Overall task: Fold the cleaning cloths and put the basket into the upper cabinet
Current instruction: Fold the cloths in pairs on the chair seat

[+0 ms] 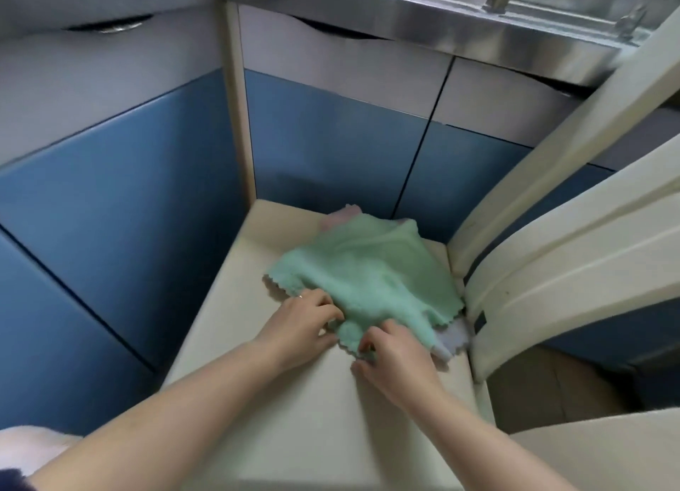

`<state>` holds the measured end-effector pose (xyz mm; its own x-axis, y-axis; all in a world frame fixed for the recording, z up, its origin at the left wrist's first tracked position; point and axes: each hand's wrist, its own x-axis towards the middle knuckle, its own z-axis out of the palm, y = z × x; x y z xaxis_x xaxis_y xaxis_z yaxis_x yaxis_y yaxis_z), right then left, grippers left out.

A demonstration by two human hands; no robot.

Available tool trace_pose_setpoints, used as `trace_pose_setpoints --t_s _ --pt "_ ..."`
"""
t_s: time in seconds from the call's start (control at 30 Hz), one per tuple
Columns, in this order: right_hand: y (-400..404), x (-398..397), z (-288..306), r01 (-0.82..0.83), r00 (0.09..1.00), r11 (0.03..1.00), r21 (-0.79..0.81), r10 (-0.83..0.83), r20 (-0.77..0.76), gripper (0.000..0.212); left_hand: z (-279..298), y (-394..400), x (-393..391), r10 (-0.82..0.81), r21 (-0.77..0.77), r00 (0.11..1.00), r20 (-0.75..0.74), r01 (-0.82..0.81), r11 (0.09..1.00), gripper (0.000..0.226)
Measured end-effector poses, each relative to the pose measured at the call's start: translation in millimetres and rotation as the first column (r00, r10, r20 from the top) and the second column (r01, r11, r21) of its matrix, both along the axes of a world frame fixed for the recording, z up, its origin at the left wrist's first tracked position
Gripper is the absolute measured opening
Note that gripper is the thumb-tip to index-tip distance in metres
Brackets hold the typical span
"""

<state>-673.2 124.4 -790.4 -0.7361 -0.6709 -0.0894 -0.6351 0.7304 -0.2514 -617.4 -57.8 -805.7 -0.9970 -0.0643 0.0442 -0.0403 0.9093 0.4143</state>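
Background: blue and grey cabinet doors (121, 181) stand behind and to the left, with a steel counter edge (423, 15) across the top at 12 o'clock.
Surface: a cream surface (279, 398) fills the lower middle of the head view; a cream plastic chair (574, 262) stands close against it at 3 o'clock.
Green cloth: the green cloth (371, 273) lies rumpled on the far right part of the surface, its scalloped edge toward 9 o'clock.
Other cloths: a pink cloth (336, 216) peeks out from under it at 12 o'clock, and a lilac cloth (452, 339) shows under its 5 o'clock corner.
Left hand: the left hand (301, 323) rests at the cloth's near edge, fingers (325, 308) curled and pinching the green fabric; a ring sits on one finger.
Right hand: the right hand (393, 354) lies just beside the left, at 5 o'clock of it, fingers bent and gripping the cloth's near corner.
Basket: not seen in this view.
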Motion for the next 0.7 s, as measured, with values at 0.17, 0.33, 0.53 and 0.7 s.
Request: trace_pose_setpoints --t_s 0.17,0.33,0.53,0.7 --pt "2 -7 -3 0.082 0.991 0.983 -0.164 -0.062 0.122 0.014 -7 2 -4 0.015 0.012 0.996 -0.086 -0.014 1.000 0.028" --pt "9 -21 23 0.219 0.959 0.937 -0.272 -0.156 0.236 0.014 -6 0 -5 0.017 -0.031 0.981 -0.191 -0.023 0.999 0.027" --pt "20 -49 78 0.039 0.996 0.962 -0.272 -0.059 -0.068 0.020 36 -16 -31 0.133 -0.042 0.959 -0.249 -0.148 0.988 0.028" --pt "22 -84 129 -0.054 0.969 0.990 -0.134 0.019 -0.248 0.032 79 -49 -52 0.142 -0.180 0.953 -0.266 -0.194 0.964 0.023"
